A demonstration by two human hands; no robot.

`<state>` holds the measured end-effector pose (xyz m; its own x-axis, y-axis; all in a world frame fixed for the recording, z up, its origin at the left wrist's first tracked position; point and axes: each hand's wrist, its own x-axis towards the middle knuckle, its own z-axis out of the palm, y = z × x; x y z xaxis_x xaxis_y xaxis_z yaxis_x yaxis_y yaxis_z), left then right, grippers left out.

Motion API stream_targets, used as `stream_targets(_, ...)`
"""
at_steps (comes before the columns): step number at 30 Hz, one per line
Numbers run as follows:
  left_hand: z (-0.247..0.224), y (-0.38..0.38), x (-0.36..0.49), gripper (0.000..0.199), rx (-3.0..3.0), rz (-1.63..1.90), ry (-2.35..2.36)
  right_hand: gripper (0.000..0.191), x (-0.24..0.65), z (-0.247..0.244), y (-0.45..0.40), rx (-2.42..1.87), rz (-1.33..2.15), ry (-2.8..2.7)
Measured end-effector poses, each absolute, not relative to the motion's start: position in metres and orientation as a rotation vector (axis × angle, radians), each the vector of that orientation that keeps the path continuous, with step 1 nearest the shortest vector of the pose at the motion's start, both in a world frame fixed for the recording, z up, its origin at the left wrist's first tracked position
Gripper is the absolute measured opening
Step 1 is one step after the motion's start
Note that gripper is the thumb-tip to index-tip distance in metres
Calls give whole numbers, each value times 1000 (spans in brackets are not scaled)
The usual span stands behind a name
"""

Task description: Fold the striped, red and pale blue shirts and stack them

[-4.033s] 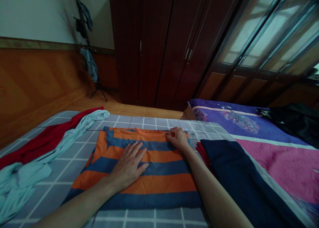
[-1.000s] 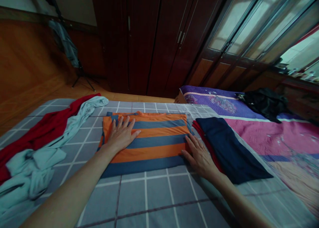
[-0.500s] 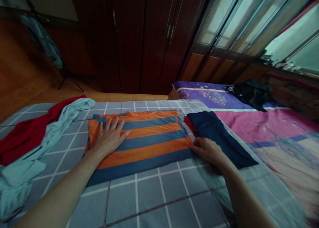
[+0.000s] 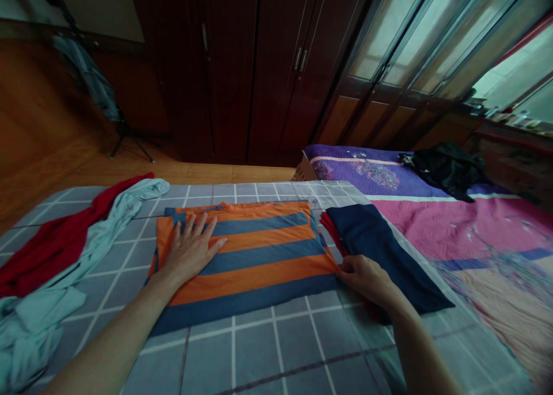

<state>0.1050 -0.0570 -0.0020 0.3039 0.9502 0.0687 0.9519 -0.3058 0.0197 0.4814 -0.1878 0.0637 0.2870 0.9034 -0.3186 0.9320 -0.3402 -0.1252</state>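
Observation:
An orange and blue-grey striped T-shirt (image 4: 259, 251) lies folded into a rough rectangle on the grey checked bedspread (image 4: 254, 337). My left hand (image 4: 194, 248) rests flat on the shirt's left part, its fingers spread. At the shirt's right edge, my right hand (image 4: 367, 277) has its fingers closed, pinching the orange cloth and drawing it to a point. Just beyond that hand is a folded navy garment (image 4: 384, 248), with folded red cloth (image 4: 332, 232) showing at its left side. The right hand hides part of this pile.
On the left lie a crumpled red garment (image 4: 64, 242) and a pale green one (image 4: 108, 222). A second bed with a purple and pink cover (image 4: 415, 216) adjoins on the right, bearing a black garment (image 4: 447, 167). Dark wardrobes (image 4: 276, 84) stand behind.
The head view has shifted slightly, so the scene sits a little lower in the picture. The right hand keeps its pinch, with the shirt's edge pulled slightly further right.

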Motion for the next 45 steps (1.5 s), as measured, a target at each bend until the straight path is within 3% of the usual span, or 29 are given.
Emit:
stream_targets(5, 0, -58, 105, 67, -2527, -133, -1836, 30, 467, 53, -185, 2578, -234, 2034)
stream_targets(9, 4, -57, 104, 66, -2536, -149, -1853, 50, 445, 22, -179, 2229, 54, 2658)
stream_targets(12, 13, -64, 114, 64, -2540, -251, -1802, 54, 436, 1, -174, 2095, 153, 2725)
stream_targets(17, 22, -106, 155, 54, -2978, -493, -1165, 55, 428, -3, -172, 2079, 258, 2829)
stream_targets(21, 12, -130, 169, 61, -3240, -439, -890, 61, 416, -2, -175, 1797, 190, 2902)
stream_targets(31, 14, -117, 146, 69, -3270, -254, -1122, 64, 419, -13, -173, 1774, 310, 2851)
stream_targets(38, 13, -129, 49, 64, -2878, -20, -1576, 61, 418, -14, -172, 1762, 319, 2860)
stream_targets(41, 13, -142, 26, 56, -2644, -70, -1728, 60, 418, -15, -172, 1764, 322, 2859)
stream_targets(45, 12, -155, 48, 52, -2676, -221, -1545, 60, 416, -14, -171, 1766, 348, 2848)
